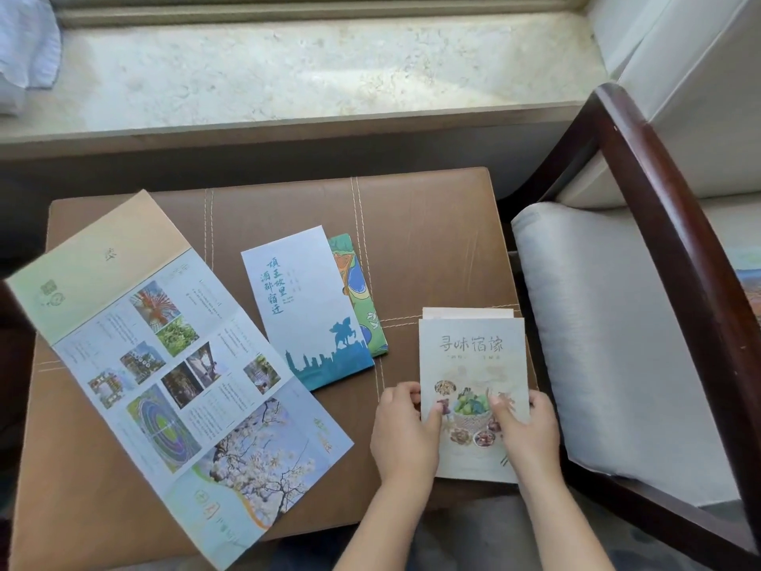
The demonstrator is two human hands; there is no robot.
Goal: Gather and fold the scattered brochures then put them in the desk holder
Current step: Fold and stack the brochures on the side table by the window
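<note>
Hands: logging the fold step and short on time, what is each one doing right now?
Left hand: closed on the left edge of the food brochure, thumb on its cover.
Right hand: closed on the same brochure's right edge, thumb on top.

bare stool top behind brochures, armchair right

Unfolded brochure lies left on the ottoman; two folded (overlapping) centre; another right.

Both hands grip food brochure; apparently folded; unfolded brochure lies left.
</note>
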